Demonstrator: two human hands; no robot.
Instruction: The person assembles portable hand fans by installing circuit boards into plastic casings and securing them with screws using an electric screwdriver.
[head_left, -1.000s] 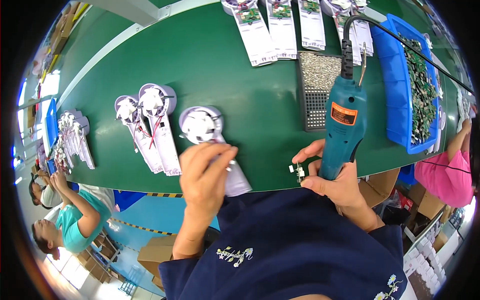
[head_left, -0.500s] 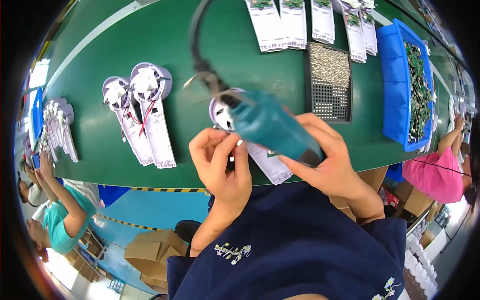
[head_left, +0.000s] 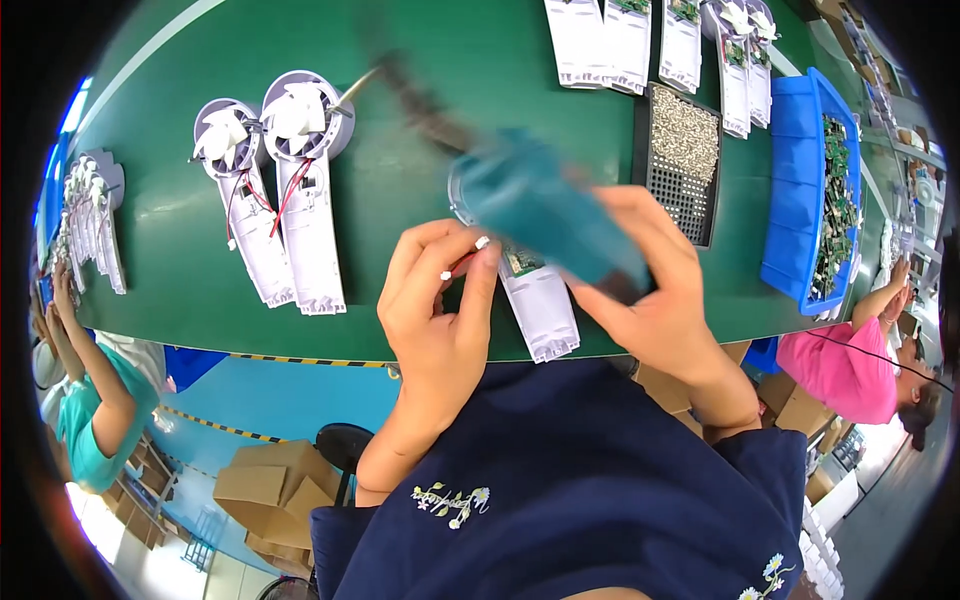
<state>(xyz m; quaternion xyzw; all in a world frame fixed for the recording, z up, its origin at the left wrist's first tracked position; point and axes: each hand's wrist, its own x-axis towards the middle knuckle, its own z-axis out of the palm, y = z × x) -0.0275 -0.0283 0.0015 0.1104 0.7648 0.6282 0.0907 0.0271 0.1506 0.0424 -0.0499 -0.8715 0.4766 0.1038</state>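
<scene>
My left hand (head_left: 425,295) is closed in a pinch on a small white wire connector (head_left: 482,242) with its thumb and forefinger. A second white plug on a red wire (head_left: 446,275) sticks out beside the fingers. In my right hand (head_left: 665,290) is a teal electric screwdriver (head_left: 555,215), blurred by motion, with a dark cord running off its far end. Below the tool lies a white handheld-fan half shell (head_left: 543,312) with a green circuit board (head_left: 521,262). The tool and my left hand cover most of its round head, and the screwdriver's bit is hidden.
Two fan shells with white blades (head_left: 300,118) lie at the left of the green table (head_left: 400,200). Far right are a black grid tray of small metal parts (head_left: 685,140), a blue bin of circuit boards (head_left: 795,190) and several shells (head_left: 575,45). People sit at both sides.
The whole view has shifted a little. More of the half shell and its circuit board shows between my hands. Both hands keep their holds, and the screwdriver still moves.
</scene>
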